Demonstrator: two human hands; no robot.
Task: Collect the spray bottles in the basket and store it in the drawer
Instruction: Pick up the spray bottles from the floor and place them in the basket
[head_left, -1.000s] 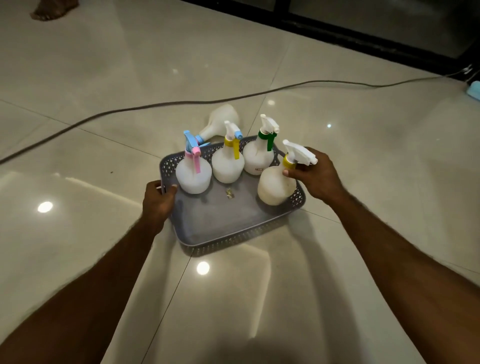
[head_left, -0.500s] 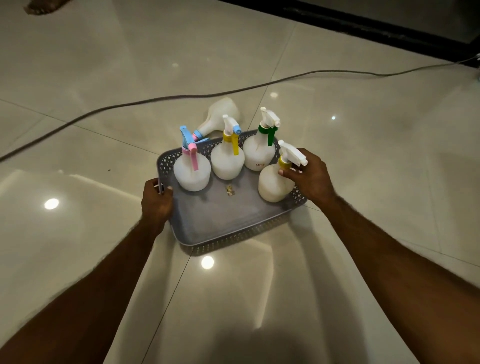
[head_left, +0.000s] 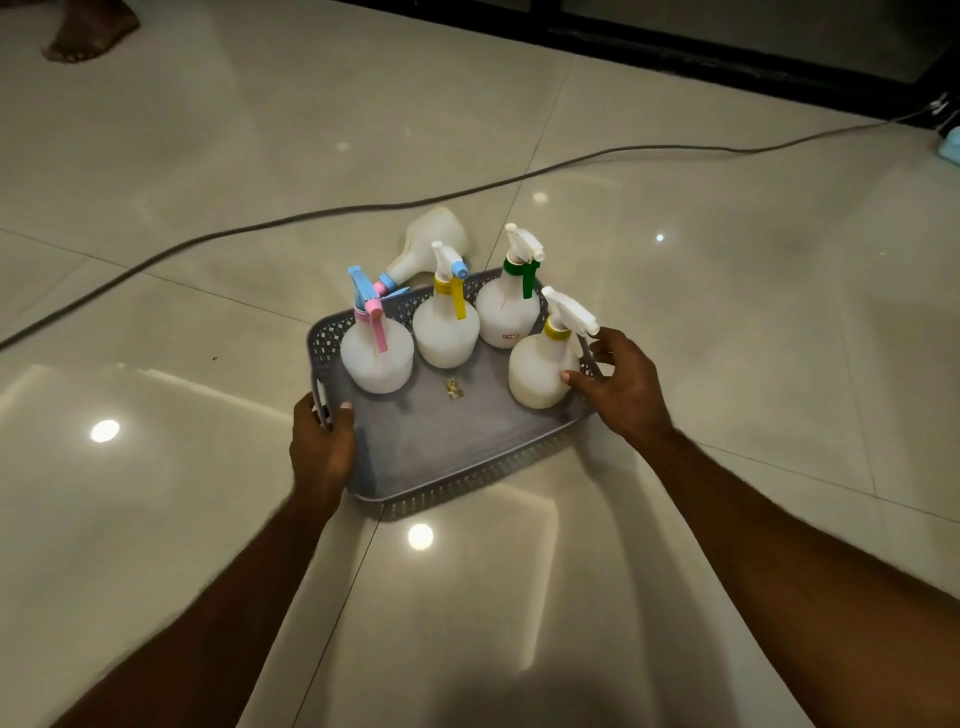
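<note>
A grey perforated basket (head_left: 441, 447) rests on the tiled floor. Several white spray bottles stand upright in it: one with a pink trigger (head_left: 376, 353), one with a yellow trigger (head_left: 445, 332), one with a green trigger (head_left: 506, 312) and one with a yellow collar and white trigger (head_left: 540, 369). One more bottle (head_left: 431, 241) lies on its side on the floor just behind the basket. My left hand (head_left: 322, 447) grips the basket's left handle. My right hand (head_left: 623, 389) is at the right rim with its fingers apart, the thumb touching the yellow-collar bottle's body.
A small gold object (head_left: 454, 389) lies on the basket's bottom. A dark cable (head_left: 260, 223) crosses the floor behind the basket. A person's bare foot (head_left: 88, 31) shows at the top left. A dark door frame (head_left: 675, 47) runs along the back, with a pale blue item (head_left: 950, 145) at the right edge.
My right hand has let go of the yellow-collar bottle's neck and dropped to the basket's right rim. That bottle now stands in the basket. My left hand keeps its grip.
</note>
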